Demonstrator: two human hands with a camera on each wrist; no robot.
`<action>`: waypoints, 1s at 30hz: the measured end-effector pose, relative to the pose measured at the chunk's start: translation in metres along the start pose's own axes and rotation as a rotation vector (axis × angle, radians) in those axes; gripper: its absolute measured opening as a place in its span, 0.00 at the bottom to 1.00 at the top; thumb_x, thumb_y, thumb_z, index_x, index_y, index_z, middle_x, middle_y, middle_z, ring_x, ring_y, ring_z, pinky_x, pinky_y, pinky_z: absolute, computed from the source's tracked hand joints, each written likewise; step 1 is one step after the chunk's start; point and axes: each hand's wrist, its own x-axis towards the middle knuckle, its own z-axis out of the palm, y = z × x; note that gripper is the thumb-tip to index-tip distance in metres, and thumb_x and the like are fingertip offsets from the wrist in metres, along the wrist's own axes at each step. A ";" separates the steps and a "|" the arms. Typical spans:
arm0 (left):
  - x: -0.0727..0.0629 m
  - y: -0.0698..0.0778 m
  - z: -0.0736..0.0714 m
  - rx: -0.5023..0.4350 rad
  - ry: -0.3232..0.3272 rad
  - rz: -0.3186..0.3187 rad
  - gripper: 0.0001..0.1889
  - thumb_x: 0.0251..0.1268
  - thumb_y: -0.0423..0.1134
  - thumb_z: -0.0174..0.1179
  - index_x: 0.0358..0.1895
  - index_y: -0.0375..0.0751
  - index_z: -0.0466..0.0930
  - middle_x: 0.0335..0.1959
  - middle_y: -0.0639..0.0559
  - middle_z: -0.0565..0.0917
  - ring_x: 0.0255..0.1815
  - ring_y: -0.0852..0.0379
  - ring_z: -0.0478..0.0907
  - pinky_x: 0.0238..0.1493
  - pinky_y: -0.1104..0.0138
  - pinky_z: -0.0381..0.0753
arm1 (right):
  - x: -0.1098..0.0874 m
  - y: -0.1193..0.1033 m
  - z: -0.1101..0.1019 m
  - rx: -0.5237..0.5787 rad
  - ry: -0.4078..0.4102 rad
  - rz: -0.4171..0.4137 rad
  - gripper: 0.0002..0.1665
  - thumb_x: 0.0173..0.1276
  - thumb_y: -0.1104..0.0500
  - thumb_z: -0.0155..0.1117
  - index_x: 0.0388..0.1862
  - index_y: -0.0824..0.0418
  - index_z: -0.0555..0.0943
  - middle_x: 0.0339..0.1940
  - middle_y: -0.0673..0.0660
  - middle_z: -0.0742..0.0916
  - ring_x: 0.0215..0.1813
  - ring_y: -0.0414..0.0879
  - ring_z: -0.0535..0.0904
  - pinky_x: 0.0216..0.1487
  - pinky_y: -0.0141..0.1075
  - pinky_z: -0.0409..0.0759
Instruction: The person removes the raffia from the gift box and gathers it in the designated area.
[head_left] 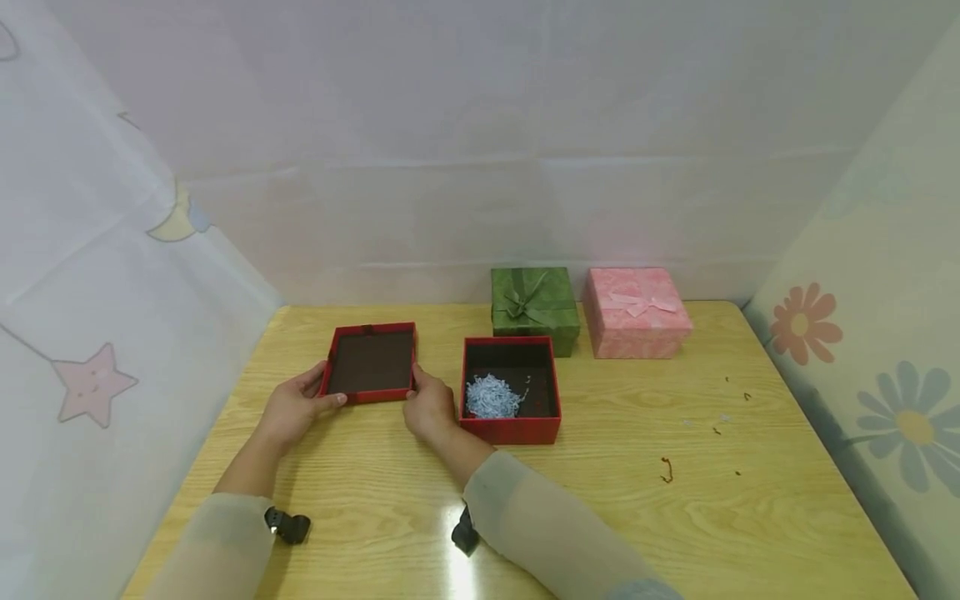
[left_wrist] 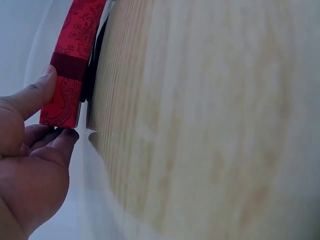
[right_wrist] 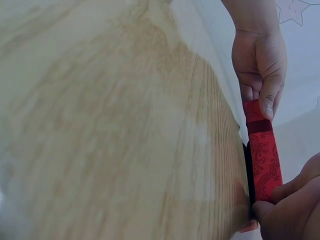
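A red patterned box lid (head_left: 372,362) is upside down over the left part of the table, its dark inside facing up. My left hand (head_left: 292,408) grips its near left corner, thumb on the front side (left_wrist: 35,165). At the near right corner my right hand (head_left: 433,407) pinches the lid's edge. A dark ribbon band (left_wrist: 69,66) crosses the lid's side, and dark material shows between lid and table. Just right of my right hand stands the open red box (head_left: 510,431), with a clump of pale blue shredded paper (head_left: 492,397) inside.
Behind the red box stands a green gift box (head_left: 536,292) with a bow. A pink gift box (head_left: 637,312) with a bow is to its right. Small brown scraps (head_left: 667,470) are scattered over the right of the wooden table (head_left: 600,500). Printed cloth hangs around the table.
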 end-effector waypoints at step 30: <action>-0.017 0.024 -0.001 -0.050 0.061 0.035 0.50 0.69 0.46 0.72 0.85 0.44 0.48 0.85 0.44 0.51 0.82 0.39 0.53 0.70 0.69 0.69 | -0.013 -0.003 -0.004 0.480 -0.036 -0.066 0.39 0.73 0.71 0.64 0.80 0.68 0.64 0.77 0.62 0.73 0.76 0.55 0.69 0.74 0.40 0.71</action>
